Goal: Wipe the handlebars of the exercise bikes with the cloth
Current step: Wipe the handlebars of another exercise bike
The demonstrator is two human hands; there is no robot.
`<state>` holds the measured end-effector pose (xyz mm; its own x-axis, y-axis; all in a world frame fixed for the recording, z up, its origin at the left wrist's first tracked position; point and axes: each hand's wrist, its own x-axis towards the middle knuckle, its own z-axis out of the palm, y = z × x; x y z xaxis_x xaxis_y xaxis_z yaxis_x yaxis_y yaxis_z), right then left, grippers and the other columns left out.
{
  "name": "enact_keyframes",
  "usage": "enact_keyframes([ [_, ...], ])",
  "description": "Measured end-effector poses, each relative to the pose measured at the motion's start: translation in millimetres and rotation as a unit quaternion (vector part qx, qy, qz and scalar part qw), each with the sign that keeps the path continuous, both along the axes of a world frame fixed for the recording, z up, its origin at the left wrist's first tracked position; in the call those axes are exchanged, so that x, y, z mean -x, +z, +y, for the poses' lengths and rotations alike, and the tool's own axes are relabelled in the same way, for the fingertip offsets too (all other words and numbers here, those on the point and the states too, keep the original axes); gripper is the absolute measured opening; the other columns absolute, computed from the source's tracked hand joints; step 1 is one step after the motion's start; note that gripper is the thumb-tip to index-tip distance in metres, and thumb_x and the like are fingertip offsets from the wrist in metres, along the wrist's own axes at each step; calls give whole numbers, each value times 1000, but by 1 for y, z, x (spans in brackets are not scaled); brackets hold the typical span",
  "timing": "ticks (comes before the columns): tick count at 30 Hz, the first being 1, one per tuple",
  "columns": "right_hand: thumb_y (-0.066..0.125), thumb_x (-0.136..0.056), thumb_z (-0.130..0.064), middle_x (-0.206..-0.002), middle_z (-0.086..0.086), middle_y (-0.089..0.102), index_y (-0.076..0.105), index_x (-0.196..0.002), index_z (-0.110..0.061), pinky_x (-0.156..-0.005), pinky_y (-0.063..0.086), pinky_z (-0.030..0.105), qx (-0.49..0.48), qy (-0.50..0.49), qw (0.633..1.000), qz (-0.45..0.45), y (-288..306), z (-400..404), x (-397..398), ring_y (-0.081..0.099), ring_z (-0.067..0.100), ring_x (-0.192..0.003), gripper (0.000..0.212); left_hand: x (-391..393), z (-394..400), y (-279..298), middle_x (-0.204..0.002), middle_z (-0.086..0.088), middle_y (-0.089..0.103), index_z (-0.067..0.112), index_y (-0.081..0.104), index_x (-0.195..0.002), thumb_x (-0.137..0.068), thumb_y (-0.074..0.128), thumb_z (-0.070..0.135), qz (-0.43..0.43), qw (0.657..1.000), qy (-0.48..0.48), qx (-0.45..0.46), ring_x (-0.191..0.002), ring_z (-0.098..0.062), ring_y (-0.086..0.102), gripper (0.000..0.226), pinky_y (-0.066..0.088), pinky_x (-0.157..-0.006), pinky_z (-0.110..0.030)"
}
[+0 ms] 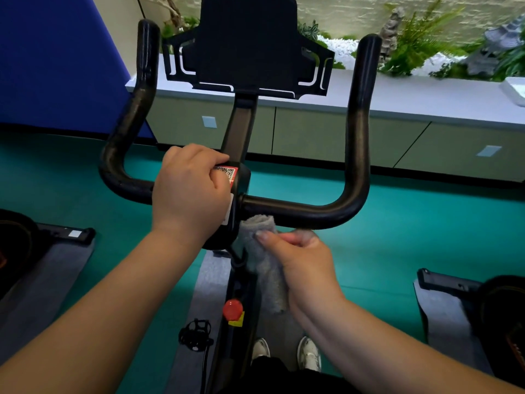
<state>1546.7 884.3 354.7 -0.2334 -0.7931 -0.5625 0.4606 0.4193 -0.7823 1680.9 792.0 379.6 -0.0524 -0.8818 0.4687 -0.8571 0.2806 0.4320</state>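
Two hands, left hand [190,191] hiding handlebar [301,213] centre, right hand [298,257] pinching cloth [265,257]

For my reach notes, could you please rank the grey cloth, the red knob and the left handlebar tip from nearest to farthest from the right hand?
From the right hand:
1. Grey cloth, pinched in that hand.
2. Red knob, below, on the frame.
3. Left handlebar tip, far up on the left.

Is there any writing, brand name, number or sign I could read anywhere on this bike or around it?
Nothing here can be read as words.
Red and white sticker on the bike's centre block: a QR-style code with small print, too blurred to read and partly under the left hand.
Console back: white line markings only, no letters.
Red knob with a yellow tag: no legible text.
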Motion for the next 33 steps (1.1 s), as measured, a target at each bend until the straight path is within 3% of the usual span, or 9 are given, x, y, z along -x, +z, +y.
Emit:
enact_keyframes([
  [3, 83, -67, -9, -74, 16, 67, 56, -74, -10, -65, 51, 40, 13, -24, 997, 71, 2, 10, 28, 63, 26, -63, 29, 0, 3, -1, -98, -2, 68, 13, 71, -100, -78, 36, 14, 4, 1000, -4, 1, -94, -25, 52, 41, 35, -81, -25],
  [8, 78, -71, -2, -61, 8, 62, 51, -68, -12, -59, 47, 33, 42, -61, 995, 70, -6, 15, 48, 58, 21, -58, 29, 9, 4, -1, -101, -4, 67, 11, 70, -103, -77, 28, 21, -43, 999, -5, 2, -95, -29, 51, 49, 34, -82, -29],
  [15, 75, -70, 9, -94, 17, 72, 59, -95, -7, -85, 55, 43, 76, -26, 996, 38, -18, 0, 29, 70, 30, -92, 34, 23, 4, 6, -103, -3, 66, 13, 69, -104, -79, 33, 15, -63, 998, 1, -17, -101, -28, 46, 44, 40, -83, -39],
  [19, 72, -76, 3, -97, 17, 70, 58, -98, -9, -84, 54, 43, 22, -65, 994, 89, -13, 13, 74, 68, 27, -85, 29, 22, 5, 5, -101, -4, 66, 12, 69, -104, -79, 34, 13, -57, 998, 2, -10, -102, -28, 46, 43, 41, -83, -38],
  [23, 64, -83, 2, -99, 13, 70, 59, -117, 1, -72, 57, 25, 62, -141, 988, 31, -7, 6, 110, 67, 15, -79, 35, 25, 5, 5, -99, -5, 66, 11, 70, -103, -78, 35, 12, -57, 998, 10, -6, -101, -29, 46, 43, 39, -81, -36],
  [25, 58, -88, 2, -96, 13, 71, 64, -109, -1, -72, 57, 24, 64, -112, 991, 22, -7, 4, 104, 67, 16, -80, 22, 26, 5, 5, -98, -6, 66, 10, 70, -101, -78, 36, 10, -61, 998, 10, -5, -100, -31, 47, 41, 40, -80, -38],
  [28, 55, -91, 0, -80, 10, 71, 68, -89, -3, -60, 55, 22, 42, -63, 997, -10, -13, 10, 77, 65, 17, -68, 14, 27, 6, 6, -99, -7, 66, 9, 70, -101, -80, 40, 5, -67, 997, 19, -12, -101, -31, 47, 36, 40, -82, -40],
  [31, 55, -90, 3, -86, 15, 73, 70, -91, 0, -67, 55, 27, 53, -29, 997, -40, -13, 16, 60, 67, 20, -73, 15, 27, 7, 6, -102, -6, 66, 10, 70, -103, -81, 43, 1, -70, 997, 25, -19, -103, -30, 45, 35, 40, -84, -39],
  [33, 55, -89, 5, -84, 10, 74, 71, -94, -2, -64, 55, 22, 61, -60, 996, -15, -8, 14, 70, 68, 15, -72, 18, 26, 7, 7, -102, -6, 66, 11, 69, -103, -81, 43, 1, -72, 997, 26, -17, -103, -29, 45, 35, 39, -85, -37],
])
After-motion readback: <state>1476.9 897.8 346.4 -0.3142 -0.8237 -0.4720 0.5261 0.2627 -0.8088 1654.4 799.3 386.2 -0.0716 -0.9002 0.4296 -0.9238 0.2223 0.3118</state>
